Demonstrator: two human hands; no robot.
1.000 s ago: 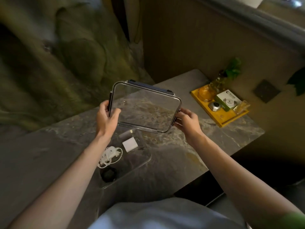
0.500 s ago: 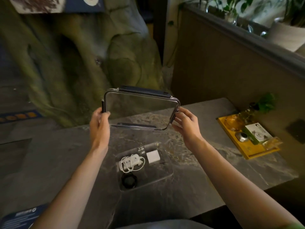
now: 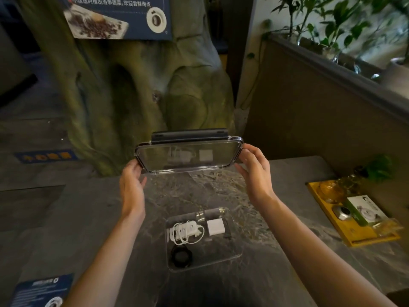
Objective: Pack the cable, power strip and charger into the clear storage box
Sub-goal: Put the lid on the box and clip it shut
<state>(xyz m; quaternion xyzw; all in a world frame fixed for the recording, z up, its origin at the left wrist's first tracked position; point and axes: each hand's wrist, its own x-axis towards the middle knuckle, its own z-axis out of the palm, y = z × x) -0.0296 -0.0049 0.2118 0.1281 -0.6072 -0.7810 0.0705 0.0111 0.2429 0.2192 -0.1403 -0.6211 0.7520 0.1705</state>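
The left hand (image 3: 131,187) grips the left edge of the clear lid (image 3: 188,157) and the right hand (image 3: 254,173) pinches its right edge, holding it in the air above the table's (image 3: 221,187) far edge. The clear box (image 3: 236,251) sits open nearer the front edge, with the white power strip (image 3: 183,231), charger (image 3: 215,227) and coiled black cable (image 3: 181,256) inside

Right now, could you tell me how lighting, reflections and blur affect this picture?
Head view: dim, low contrast; the clear lid faintly mirrors the power strip and charger below; head view again: top-right plants blurred, table shadowed at its near edge.
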